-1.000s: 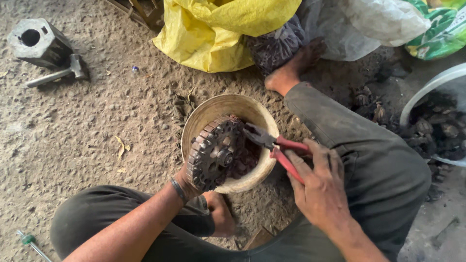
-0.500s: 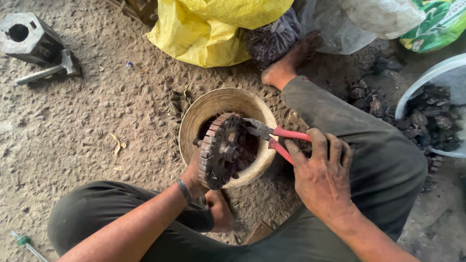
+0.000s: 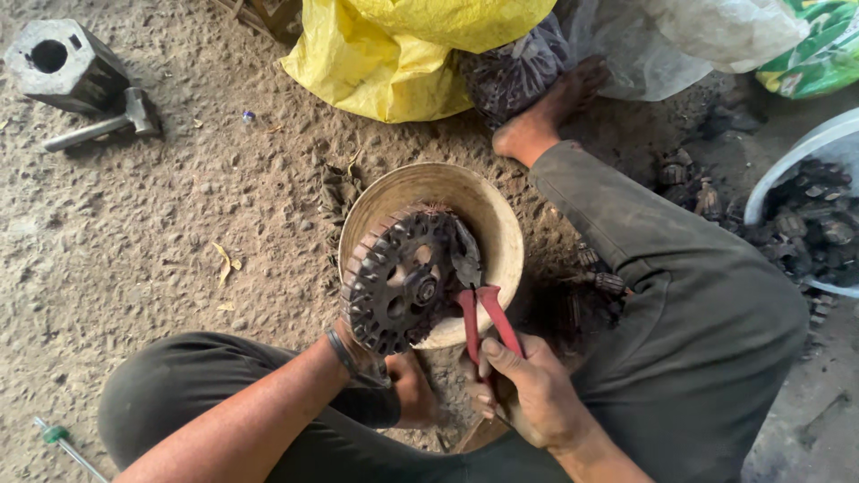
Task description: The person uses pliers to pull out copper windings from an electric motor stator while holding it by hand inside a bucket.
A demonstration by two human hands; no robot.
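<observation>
A dark, greasy toothed wheel [image 3: 400,282] with round holes leans over a worn tan bowl [image 3: 497,234] on the dirt floor. My left hand [image 3: 362,356] holds the wheel from below, mostly hidden behind it. My right hand [image 3: 528,394] grips red-handled pliers [image 3: 479,309], whose jaws touch the wheel's right side near the rim.
A metal block with a hole [image 3: 61,67] and a hammer [image 3: 98,127] lie at the upper left. Yellow sack [image 3: 403,54], clear plastic bags [image 3: 689,40], a white tub of dark parts [image 3: 810,206] stand behind and right. A green-handled tool [image 3: 63,443] lies bottom left.
The wheel has turned to show its face more flatly. My right hand dropped lower and nearer me, swinging the pliers from pointing left to pointing upward at the wheel.
</observation>
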